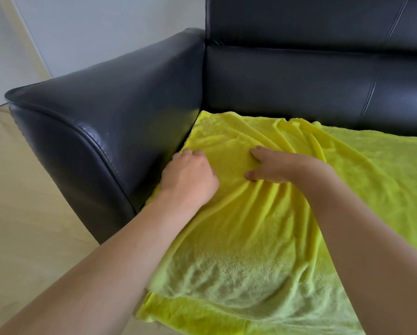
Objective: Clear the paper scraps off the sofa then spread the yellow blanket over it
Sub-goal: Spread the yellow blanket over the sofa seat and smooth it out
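Yellow blanket (263,213) covers the seat of a dark leather sofa (299,76), its far edge lying near the foot of the backrest and its near edge hanging over the front of the seat toward the camera. Both bare hands are down on the cloth near the seat's left end. The left hand (190,175) sits at the blanket's left border, right beside the armrest (101,122), with its fingers (190,153) curled downward at the fabric's edge (whether they actually pinch the cloth or only press on it cannot be told from this angle). The right hand (277,165) lies a little to the right of it, palm down, fingers spread and fairly straight, pressing flat on the blanket with nothing held. Folds radiate from under that hand, some running back toward the backrest and others forward to the hanging edge, so the cloth there is still wrinkled. Farther right the blanket lies smoother. Pale wooden floor (21,201) shows to the left of the sofa, and a light wall (93,27) stands behind the armrest.
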`<state>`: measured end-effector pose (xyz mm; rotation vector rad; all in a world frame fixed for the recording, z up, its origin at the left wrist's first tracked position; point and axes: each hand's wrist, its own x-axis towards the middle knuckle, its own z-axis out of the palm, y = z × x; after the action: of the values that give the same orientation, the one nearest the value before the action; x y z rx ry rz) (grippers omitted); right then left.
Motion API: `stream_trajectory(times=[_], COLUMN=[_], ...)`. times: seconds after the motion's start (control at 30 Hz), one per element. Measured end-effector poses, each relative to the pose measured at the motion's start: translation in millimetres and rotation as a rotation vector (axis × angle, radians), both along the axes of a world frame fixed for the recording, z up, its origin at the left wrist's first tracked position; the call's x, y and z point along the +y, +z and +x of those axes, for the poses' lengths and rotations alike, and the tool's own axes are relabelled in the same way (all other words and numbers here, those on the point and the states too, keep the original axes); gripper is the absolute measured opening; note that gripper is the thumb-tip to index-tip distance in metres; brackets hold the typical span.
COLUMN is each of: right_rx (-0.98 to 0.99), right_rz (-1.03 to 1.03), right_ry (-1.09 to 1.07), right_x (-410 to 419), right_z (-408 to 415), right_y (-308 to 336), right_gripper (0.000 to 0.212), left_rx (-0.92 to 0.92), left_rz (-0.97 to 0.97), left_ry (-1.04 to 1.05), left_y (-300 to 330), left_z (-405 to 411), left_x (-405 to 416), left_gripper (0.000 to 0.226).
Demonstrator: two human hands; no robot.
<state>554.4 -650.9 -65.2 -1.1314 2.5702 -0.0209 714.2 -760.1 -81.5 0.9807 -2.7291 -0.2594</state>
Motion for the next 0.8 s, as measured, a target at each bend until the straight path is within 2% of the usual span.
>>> stream_trajectory(times=[0.1, 0.2, 0.3, 0.4, 0.5, 0.63, 0.8], right_rx=[0.011, 0.0, 0.005, 0.002, 0.028, 0.072, 0.104], right_rz=[-0.022, -0.029, -0.07, -0.213, -0.288, -0.283, -0.307], right_ry=[0.011, -0.004, -0.027, -0.041, -0.06, -0.055, -0.068], right_x=[-2, -3, -9, -20, -28, -36, -50], right_z=[-1, -2, -13, -30, -49, -76, -109], right_y=[1, 1, 7, 11, 12, 12, 10], right_gripper=[0.076, 0.077, 0.07, 0.051, 0.051, 0.053, 0.052], left_rx=[0.051, -0.095, -0.218, -0.104, -0.057, -0.177, -0.036], left_rz=[0.073, 0.219, 0.235, 0.144, 0.204, 0.254, 0.184], left_ry=[-0.071, -0.022, 0.118, 0.041, -0.041, 0.025, -0.014], left_y=[0, -11, -11, -1, 2, -7, -2], left_z=[-27, -48, -66, -85, -101, -122, -160], left_x=[-19, -35, -41, -49, -64, -81, -95], left_gripper=[0.039, 0.055, 0.062, 0.059, 0.06, 0.06, 0.055])
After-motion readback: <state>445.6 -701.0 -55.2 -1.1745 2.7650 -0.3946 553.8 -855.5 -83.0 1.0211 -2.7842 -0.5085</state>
